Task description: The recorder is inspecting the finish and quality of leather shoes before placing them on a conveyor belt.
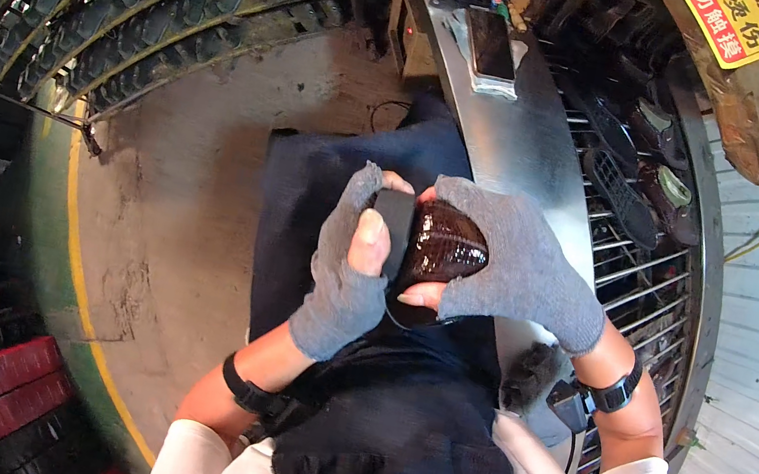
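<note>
A glossy dark-brown shoe upper point(442, 245) sat between both hands over the person's lap, above a dark apron point(388, 421). The left hand point(349, 267), in a grey fingerless glove, clasped its left side, thumb pressed along the edge. The right hand point(511, 265), gloved alike, curled over its top and right side. A phone point(490, 45) lay well apart on the metal tabletop point(528, 141).

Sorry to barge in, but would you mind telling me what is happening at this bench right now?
A seated person in grey fingerless gloves holds a glossy dark brown shoe over a dark apron on their lap. The left hand grips the shoe's black sole side, and the right hand wraps over the upper. Beside them, a phone lies on a metal ledge, and more shoes sit on a wire rack to the right.
</note>
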